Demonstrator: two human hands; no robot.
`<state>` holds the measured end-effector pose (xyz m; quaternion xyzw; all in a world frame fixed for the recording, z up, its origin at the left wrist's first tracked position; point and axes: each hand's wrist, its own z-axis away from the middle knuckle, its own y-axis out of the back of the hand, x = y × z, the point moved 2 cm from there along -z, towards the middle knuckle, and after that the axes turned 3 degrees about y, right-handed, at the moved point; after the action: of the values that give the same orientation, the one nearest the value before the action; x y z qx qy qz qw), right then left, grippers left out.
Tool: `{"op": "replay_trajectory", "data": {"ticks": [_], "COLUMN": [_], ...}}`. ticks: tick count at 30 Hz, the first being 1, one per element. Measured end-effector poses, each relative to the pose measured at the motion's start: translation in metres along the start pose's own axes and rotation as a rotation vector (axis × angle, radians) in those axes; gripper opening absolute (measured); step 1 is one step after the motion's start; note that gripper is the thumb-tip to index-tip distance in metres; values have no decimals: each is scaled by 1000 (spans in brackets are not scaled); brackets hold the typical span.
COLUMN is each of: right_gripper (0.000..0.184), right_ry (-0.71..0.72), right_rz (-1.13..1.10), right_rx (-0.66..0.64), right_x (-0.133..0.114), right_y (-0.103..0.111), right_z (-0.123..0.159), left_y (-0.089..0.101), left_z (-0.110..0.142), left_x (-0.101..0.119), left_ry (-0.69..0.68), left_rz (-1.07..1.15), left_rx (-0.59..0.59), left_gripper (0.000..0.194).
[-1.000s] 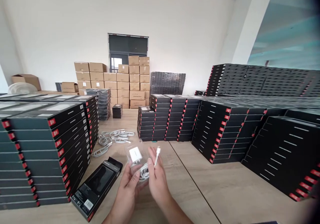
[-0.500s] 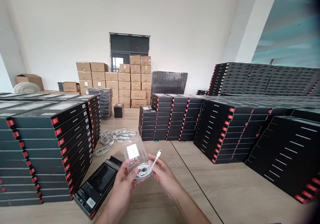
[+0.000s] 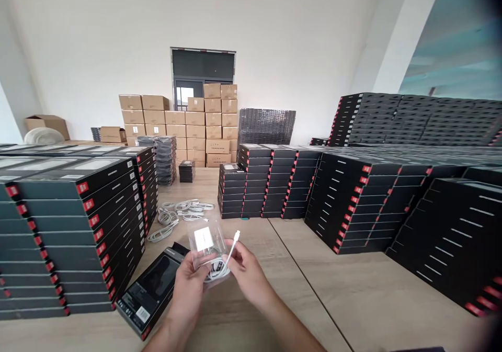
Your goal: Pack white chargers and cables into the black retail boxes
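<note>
Stacked along the left edge of the wooden table, tall piles of black boxes with red tabs are seen, and a single black box is laid flat just beside them, close to the person's hands. Behind it, loose white cables are scattered on the tabletop. A clear plastic tray is held up above the table by the left hand, whose fingers are curled around its lower edge; a white charger is seated in the tray's upper part. A coiled white cable is pressed against the tray's lower part, and it is pinched between the thumb and fingers of the right hand, with its plug end sticking up and to the right. Farther back, brown cartons are piled against the white wall. To the right, more black box stacks are ranged across the table, well apart from the hands.
</note>
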<state>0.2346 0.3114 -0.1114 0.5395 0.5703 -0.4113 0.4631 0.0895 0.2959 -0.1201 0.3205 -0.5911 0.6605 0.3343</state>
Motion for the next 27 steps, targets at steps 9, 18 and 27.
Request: {"op": "replay_trajectory", "data": {"ticks": [9, 18, 27], "right_gripper": [39, 38, 42], "right_ry": [21, 23, 51], "right_rz": [33, 217, 25], "right_rx": [-109, -67, -53], "right_x": [-3, 4, -9], "right_y": [-1, -8, -7], "right_z": [3, 0, 9], "left_y": [-5, 2, -1], "left_z": [2, 2, 7], "left_x": [0, 16, 28], "left_ry": [-3, 129, 21], "left_rz": [-38, -20, 222], "left_rx": [-53, -201, -163], "left_gripper": [40, 33, 51]}}
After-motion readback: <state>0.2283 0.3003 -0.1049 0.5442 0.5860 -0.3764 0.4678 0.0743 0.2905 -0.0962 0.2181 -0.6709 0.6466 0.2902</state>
